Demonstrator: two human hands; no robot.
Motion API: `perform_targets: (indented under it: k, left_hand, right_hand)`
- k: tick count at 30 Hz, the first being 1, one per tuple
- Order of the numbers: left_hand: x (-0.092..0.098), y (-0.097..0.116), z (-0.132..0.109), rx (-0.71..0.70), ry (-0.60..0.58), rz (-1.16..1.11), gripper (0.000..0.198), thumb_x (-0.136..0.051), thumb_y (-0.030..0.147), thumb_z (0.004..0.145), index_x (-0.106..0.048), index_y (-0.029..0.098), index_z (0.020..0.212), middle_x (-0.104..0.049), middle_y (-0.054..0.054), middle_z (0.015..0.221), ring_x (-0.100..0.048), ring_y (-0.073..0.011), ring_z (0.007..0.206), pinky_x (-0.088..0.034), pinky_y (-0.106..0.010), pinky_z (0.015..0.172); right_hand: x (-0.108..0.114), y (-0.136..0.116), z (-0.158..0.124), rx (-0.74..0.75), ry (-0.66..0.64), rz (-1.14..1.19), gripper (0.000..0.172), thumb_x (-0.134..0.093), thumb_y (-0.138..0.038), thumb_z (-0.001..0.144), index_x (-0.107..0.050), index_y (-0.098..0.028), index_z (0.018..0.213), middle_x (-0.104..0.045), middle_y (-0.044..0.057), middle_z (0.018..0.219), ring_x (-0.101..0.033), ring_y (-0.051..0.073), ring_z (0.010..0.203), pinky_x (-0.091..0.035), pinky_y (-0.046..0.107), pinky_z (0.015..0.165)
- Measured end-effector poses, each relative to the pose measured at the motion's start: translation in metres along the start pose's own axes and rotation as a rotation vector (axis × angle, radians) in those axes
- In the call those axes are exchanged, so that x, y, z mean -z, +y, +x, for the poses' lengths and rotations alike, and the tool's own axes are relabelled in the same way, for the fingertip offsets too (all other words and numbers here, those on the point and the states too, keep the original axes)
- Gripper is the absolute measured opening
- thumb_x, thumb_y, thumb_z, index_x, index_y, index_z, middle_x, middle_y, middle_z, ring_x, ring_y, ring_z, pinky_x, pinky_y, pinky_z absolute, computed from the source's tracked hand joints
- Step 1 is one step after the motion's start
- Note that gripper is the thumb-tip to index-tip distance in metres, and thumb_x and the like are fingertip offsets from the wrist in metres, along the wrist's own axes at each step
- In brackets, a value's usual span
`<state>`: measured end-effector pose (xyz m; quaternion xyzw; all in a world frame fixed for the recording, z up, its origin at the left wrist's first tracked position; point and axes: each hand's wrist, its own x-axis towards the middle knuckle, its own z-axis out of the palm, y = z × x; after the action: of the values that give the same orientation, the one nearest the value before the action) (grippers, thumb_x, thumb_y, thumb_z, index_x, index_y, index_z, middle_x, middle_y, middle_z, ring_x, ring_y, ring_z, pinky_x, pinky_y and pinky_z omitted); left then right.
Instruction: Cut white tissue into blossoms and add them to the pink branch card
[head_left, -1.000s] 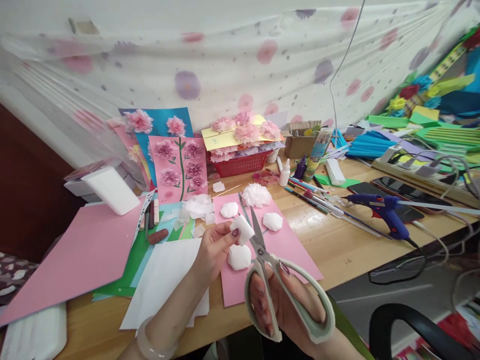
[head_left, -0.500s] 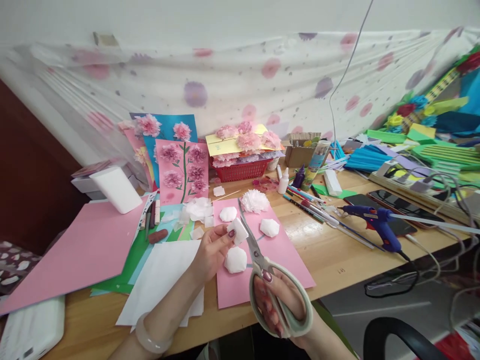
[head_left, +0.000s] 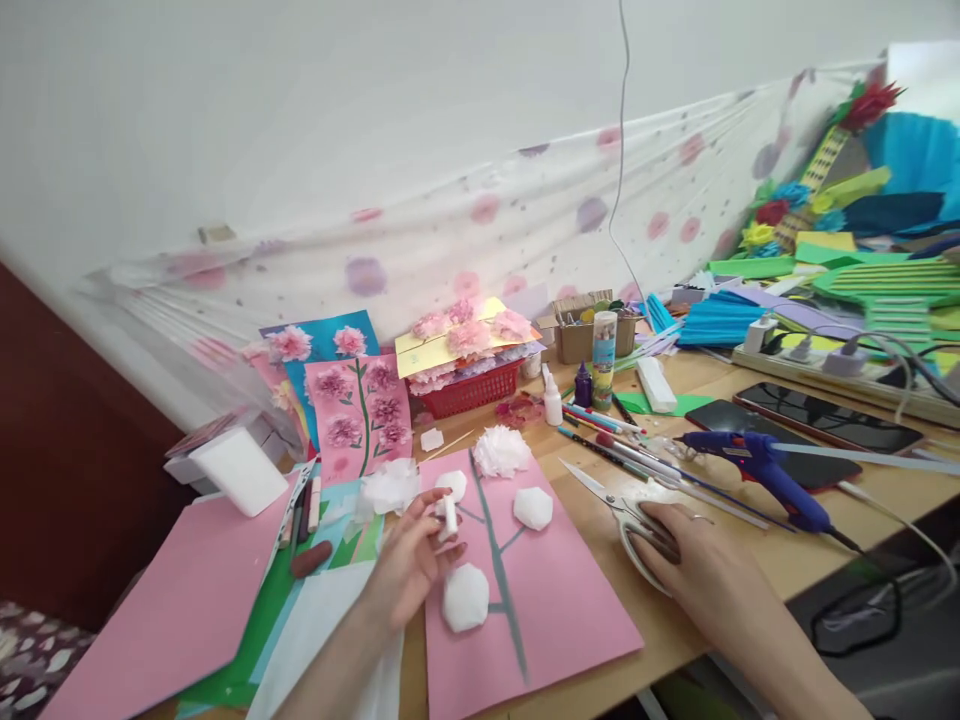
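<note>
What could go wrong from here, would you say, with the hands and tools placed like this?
The left hand holds a small white piece, which might slip. The scissors under the right hand point bare near the pink sheet and could nick it. The glue gun, if hot, might mark the phone it overlaps in this view.
</note>
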<state>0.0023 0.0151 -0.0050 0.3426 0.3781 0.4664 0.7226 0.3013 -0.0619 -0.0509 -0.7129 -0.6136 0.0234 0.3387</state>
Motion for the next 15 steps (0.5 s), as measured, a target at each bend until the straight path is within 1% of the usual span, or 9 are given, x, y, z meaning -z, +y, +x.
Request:
perform_targets:
  k: [2, 4, 6, 7, 9, 10, 13, 15]
  left_hand:
    - [0.001, 0.018, 0.013, 0.037, 0.068, 0.081, 0.026, -0.054, 0.004, 0.071, -0.060, 0.018, 0.092, -0.064, -0.001, 0.071, -0.058, -0.0095, 0.055, -0.052, -0.025, 0.061]
    - [0.002, 0.039, 0.028, 0.034, 0.157, 0.205, 0.024, -0.049, 0.001, 0.072, -0.061, 0.016, 0.087, -0.061, -0.001, 0.065, -0.057, -0.0085, 0.053, -0.052, -0.022, 0.058]
    - [0.002, 0.058, 0.044, 0.023, 0.194, 0.254, 0.019, -0.050, -0.001, 0.073, -0.060, 0.014, 0.078, -0.061, -0.001, 0.065, -0.058, -0.0078, 0.053, -0.054, -0.021, 0.061]
    - [0.002, 0.067, 0.052, 0.020, 0.206, 0.282, 0.017, -0.052, -0.001, 0.074, -0.061, 0.013, 0.077, -0.063, -0.003, 0.069, -0.060, -0.0084, 0.056, -0.054, -0.020, 0.063]
    - [0.000, 0.082, 0.069, 0.009, 0.209, 0.350, 0.016, -0.057, -0.002, 0.073, -0.062, 0.013, 0.079, -0.067, -0.006, 0.078, -0.065, -0.0101, 0.065, -0.055, -0.019, 0.066]
    - [-0.001, 0.088, 0.078, 0.004, 0.202, 0.390, 0.018, -0.060, -0.002, 0.071, -0.062, 0.013, 0.079, -0.068, -0.006, 0.079, -0.065, -0.0106, 0.066, -0.055, -0.019, 0.066]
    - [-0.007, 0.101, 0.107, 0.043, 0.147, 0.523, 0.025, -0.068, -0.002, 0.063, -0.062, 0.014, 0.080, -0.068, -0.006, 0.077, -0.065, -0.0127, 0.064, -0.054, -0.021, 0.060]
    - [-0.011, 0.106, 0.127, 0.068, 0.106, 0.605, 0.030, -0.072, -0.001, 0.058, -0.061, 0.014, 0.082, -0.068, -0.005, 0.073, -0.066, -0.0149, 0.063, -0.053, -0.024, 0.057]
  right_hand:
    - [-0.001, 0.013, 0.006, 0.043, 0.058, -0.069, 0.023, -0.046, -0.036, 0.080, -0.061, -0.019, 0.082, -0.070, 0.011, 0.079, -0.066, 0.027, 0.070, -0.048, 0.035, 0.062]
    - [-0.002, 0.019, 0.010, 0.081, 0.084, -0.092, 0.024, -0.044, -0.036, 0.081, -0.061, -0.019, 0.085, -0.070, 0.011, 0.080, -0.067, 0.027, 0.070, -0.050, 0.036, 0.061]
    - [-0.005, 0.022, 0.012, 0.109, 0.082, -0.072, 0.026, -0.044, -0.036, 0.083, -0.061, -0.018, 0.088, -0.070, 0.010, 0.082, -0.068, 0.026, 0.071, -0.051, 0.036, 0.062]
    - [-0.006, 0.023, 0.012, 0.119, 0.082, -0.057, 0.027, -0.044, -0.037, 0.084, -0.061, -0.018, 0.090, -0.071, 0.011, 0.085, -0.068, 0.026, 0.072, -0.052, 0.036, 0.063]
    - [-0.010, 0.025, 0.012, 0.136, 0.095, -0.035, 0.027, -0.044, -0.037, 0.085, -0.062, -0.018, 0.093, -0.071, 0.011, 0.091, -0.069, 0.025, 0.077, -0.053, 0.035, 0.065]
    - [-0.012, 0.026, 0.013, 0.146, 0.105, -0.029, 0.027, -0.045, -0.038, 0.085, -0.062, -0.018, 0.094, -0.071, 0.011, 0.092, -0.069, 0.025, 0.078, -0.054, 0.035, 0.066]
    - [-0.014, 0.029, 0.014, 0.194, 0.127, -0.012, 0.025, -0.047, -0.036, 0.084, -0.063, -0.019, 0.093, -0.071, 0.011, 0.088, -0.070, 0.025, 0.075, -0.055, 0.034, 0.064]
    - [-0.013, 0.031, 0.015, 0.229, 0.137, -0.004, 0.025, -0.047, -0.036, 0.085, -0.063, -0.019, 0.093, -0.072, 0.010, 0.086, -0.070, 0.024, 0.074, -0.056, 0.033, 0.063]
